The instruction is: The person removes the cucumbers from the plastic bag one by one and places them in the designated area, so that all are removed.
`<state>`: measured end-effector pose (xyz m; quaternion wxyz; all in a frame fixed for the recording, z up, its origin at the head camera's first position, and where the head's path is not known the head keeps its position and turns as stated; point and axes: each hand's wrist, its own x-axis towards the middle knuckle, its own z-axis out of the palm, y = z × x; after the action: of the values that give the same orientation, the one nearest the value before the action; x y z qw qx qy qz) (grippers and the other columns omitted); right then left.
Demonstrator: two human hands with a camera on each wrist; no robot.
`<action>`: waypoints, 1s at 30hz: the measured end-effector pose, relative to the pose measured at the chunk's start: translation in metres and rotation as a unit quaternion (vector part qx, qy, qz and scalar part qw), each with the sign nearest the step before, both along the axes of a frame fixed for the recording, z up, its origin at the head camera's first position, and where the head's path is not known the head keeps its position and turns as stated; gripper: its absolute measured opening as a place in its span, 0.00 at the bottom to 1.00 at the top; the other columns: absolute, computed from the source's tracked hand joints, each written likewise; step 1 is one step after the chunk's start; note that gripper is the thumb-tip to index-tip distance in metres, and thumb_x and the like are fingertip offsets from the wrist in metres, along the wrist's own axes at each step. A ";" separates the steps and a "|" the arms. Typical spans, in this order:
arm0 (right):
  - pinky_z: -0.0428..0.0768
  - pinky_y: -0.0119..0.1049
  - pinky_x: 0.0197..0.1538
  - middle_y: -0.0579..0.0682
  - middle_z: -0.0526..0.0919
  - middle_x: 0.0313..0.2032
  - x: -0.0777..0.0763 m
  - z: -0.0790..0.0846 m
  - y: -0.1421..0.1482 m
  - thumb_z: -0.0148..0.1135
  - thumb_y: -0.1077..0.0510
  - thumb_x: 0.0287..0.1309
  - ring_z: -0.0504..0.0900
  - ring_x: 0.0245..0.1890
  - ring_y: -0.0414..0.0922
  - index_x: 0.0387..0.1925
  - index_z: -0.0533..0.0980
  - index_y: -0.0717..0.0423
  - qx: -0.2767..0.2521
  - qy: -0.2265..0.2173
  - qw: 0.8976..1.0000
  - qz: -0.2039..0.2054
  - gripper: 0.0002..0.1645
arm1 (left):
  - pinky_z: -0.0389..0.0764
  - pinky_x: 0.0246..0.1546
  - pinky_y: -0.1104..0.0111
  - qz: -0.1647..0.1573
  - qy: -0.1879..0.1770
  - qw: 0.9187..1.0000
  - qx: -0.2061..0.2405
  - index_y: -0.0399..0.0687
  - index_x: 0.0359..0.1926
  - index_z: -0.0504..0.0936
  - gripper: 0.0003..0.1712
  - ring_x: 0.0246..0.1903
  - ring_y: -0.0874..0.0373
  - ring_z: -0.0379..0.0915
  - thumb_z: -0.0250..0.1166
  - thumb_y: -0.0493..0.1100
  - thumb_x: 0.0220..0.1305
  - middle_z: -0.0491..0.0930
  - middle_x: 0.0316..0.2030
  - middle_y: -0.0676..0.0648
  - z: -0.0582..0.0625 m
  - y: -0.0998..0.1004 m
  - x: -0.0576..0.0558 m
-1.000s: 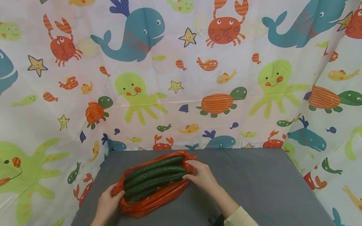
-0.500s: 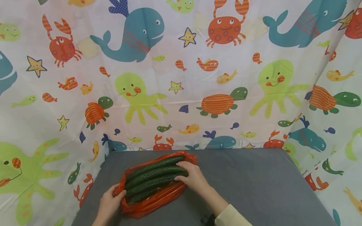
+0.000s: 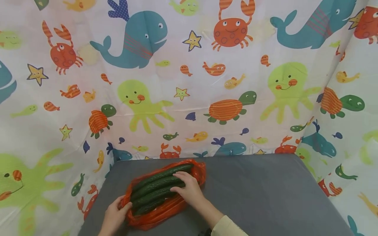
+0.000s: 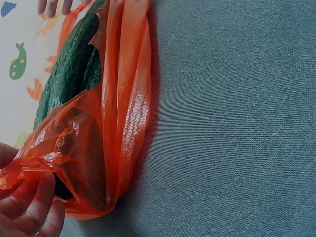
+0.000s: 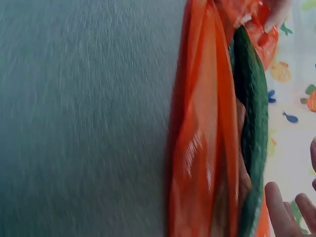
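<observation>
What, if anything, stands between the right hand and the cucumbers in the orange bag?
Nothing visible does. The right hand is over the cucumbers, whose upper sides lie uncovered in the open orange bag. The left hand holds the bag's left end, apart from the right hand.

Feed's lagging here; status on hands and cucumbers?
Left hand grips bag end. Right hand over cucumbers, contact unclear. Cucumbers lie inside open bag. No obstruction seen.

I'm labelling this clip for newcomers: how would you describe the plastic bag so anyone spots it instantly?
On the gray tabletop, look left, where the left hand pinches one end of the plastic bag. It lies open around dark green cucumbers; its glossy, crinkled, orange film sets it apart from them.
</observation>
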<state>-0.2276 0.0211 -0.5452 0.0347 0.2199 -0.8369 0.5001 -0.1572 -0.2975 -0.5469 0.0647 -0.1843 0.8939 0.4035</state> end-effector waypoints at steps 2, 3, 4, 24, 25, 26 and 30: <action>0.79 0.50 0.60 0.51 0.78 0.64 0.000 -0.003 -0.008 0.75 0.49 0.55 0.77 0.64 0.51 0.63 0.79 0.47 0.004 -0.010 1.000 0.007 0.33 | 0.83 0.37 0.53 0.004 -0.002 1.000 0.000 0.34 0.69 0.69 0.42 0.43 0.44 0.83 0.63 0.62 0.68 0.79 0.55 0.28 0.001 0.000 0.002; 0.78 0.51 0.60 0.52 0.77 0.64 0.001 -0.004 -0.011 0.75 0.49 0.55 0.76 0.65 0.52 0.63 0.78 0.48 0.004 -0.018 1.000 0.010 0.34 | 0.83 0.38 0.52 0.005 -0.003 1.000 -0.003 0.34 0.69 0.69 0.42 0.43 0.43 0.83 0.62 0.62 0.69 0.79 0.56 0.28 0.001 0.000 0.003; 0.78 0.51 0.60 0.53 0.77 0.65 0.001 -0.005 -0.014 0.75 0.49 0.55 0.76 0.65 0.53 0.63 0.78 0.48 0.005 -0.023 1.000 0.014 0.34 | 0.83 0.39 0.52 0.006 -0.004 1.000 -0.002 0.34 0.69 0.69 0.43 0.44 0.41 0.82 0.62 0.63 0.69 0.79 0.56 0.28 0.002 0.000 0.003; 0.80 0.49 0.56 0.51 0.82 0.54 0.002 -0.034 -0.030 0.76 0.54 0.55 0.80 0.56 0.52 0.56 0.83 0.53 0.044 -0.016 0.999 -0.027 0.26 | 0.82 0.38 0.56 0.010 0.003 0.999 0.042 0.34 0.70 0.66 0.44 0.41 0.50 0.84 0.58 0.65 0.70 0.88 0.40 0.45 -0.007 0.005 0.001; 0.81 0.48 0.55 0.50 0.82 0.53 0.002 -0.035 -0.031 0.76 0.54 0.54 0.80 0.55 0.51 0.56 0.83 0.52 0.055 -0.016 0.998 -0.030 0.26 | 0.82 0.37 0.57 0.010 0.002 0.999 0.044 0.34 0.70 0.66 0.44 0.40 0.51 0.84 0.59 0.64 0.70 0.88 0.40 0.45 -0.007 0.005 0.002; 0.81 0.48 0.54 0.50 0.82 0.52 0.002 -0.035 -0.032 0.77 0.54 0.53 0.79 0.54 0.51 0.55 0.83 0.52 0.065 -0.016 0.997 -0.033 0.26 | 0.81 0.36 0.59 0.010 0.001 0.999 0.046 0.34 0.70 0.66 0.44 0.39 0.52 0.84 0.59 0.64 0.71 0.88 0.39 0.45 -0.007 0.005 0.002; 0.82 0.47 0.52 0.48 0.82 0.51 0.003 -0.034 -0.037 0.79 0.53 0.50 0.79 0.53 0.50 0.53 0.84 0.50 0.105 -0.023 0.993 -0.051 0.27 | 0.78 0.34 0.62 0.009 0.003 0.999 0.043 0.34 0.70 0.66 0.43 0.37 0.54 0.84 0.58 0.63 0.71 0.88 0.38 0.46 -0.008 0.005 0.002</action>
<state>-0.2247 -0.0163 -0.5792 0.0178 0.1679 -0.8955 0.4119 -0.1547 -0.2926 -0.5545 0.0660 -0.1881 0.8741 0.4429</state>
